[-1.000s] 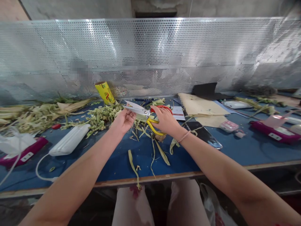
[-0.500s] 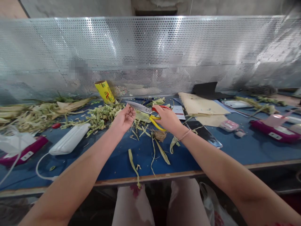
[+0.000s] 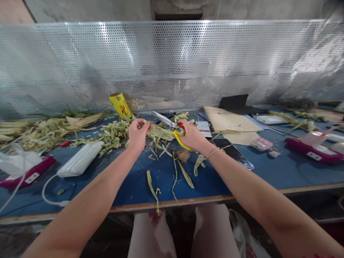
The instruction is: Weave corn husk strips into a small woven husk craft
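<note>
My right hand (image 3: pixel 192 135) is closed around scissors (image 3: pixel 164 119) with one red handle and one yellow handle. Their metal blades point up and left, towards my other hand. My left hand (image 3: pixel 138 135) has its fingertips pinched together just left of the blades. Whatever it holds is too small to make out. Under and between the hands lie pale green husk pieces (image 3: pixel 161 132). A larger heap of cut husk bits (image 3: pixel 114 133) spreads to the left. Nearer to me are a brown fibrous clump (image 3: pixel 183 154) and several loose strips (image 3: pixel 185 173).
A yellow cardboard tube (image 3: pixel 120 105) stands tilted near the perforated metal screen (image 3: pixel 172 46). Left are a white power block (image 3: pixel 80 159) and a magenta device (image 3: pixel 29 173). Right are a phone (image 3: pixel 236 154), brown paper (image 3: pixel 231 120), a pink case (image 3: pixel 262 144) and another magenta device (image 3: pixel 314 150).
My left hand has drawn slightly left, away from the blade tips, and its fingers have curled into a pinch. The scissors have shifted a little to the right.
</note>
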A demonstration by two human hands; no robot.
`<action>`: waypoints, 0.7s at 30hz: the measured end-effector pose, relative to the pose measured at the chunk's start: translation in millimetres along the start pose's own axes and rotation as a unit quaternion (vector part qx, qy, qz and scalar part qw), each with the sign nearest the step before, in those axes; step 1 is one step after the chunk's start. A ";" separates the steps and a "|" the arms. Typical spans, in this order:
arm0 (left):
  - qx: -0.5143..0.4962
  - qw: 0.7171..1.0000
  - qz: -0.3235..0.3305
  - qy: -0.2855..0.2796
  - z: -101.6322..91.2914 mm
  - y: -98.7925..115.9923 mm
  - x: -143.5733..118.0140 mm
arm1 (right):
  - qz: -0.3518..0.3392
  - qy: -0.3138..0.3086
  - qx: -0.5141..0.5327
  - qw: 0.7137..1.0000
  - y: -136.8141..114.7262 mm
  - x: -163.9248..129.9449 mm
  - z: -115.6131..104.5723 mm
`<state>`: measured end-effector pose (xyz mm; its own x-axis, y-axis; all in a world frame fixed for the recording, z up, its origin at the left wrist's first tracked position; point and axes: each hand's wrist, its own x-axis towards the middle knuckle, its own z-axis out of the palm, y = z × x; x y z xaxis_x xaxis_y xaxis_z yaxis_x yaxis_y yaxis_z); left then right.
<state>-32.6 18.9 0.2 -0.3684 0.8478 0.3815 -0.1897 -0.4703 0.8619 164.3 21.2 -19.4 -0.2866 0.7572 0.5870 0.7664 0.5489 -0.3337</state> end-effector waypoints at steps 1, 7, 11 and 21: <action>0.028 0.999 0.027 0.009 -1.7 -1.6 1.4 | -0.009 0.001 0.000 1.000 -1.1 -0.7 -0.8; 0.123 0.989 0.078 -0.019 -7.9 -5.3 5.6 | -0.042 -0.012 -0.006 0.999 -6.8 -3.7 -7.2; 0.123 0.990 0.064 -0.013 -10.5 -9.2 10.1 | -0.023 -0.015 -0.011 1.000 -8.1 -2.9 -8.4; 0.161 0.984 0.041 -0.066 -3.4 -1.0 2.6 | 0.060 -0.132 -0.152 0.978 18.6 -2.9 -0.7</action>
<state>-36.4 20.8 -0.7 -0.2451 0.8450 0.4752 0.1417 -0.4537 0.8798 179.8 29.0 -26.8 -0.2919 0.8963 0.3337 0.9274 0.3506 -0.1305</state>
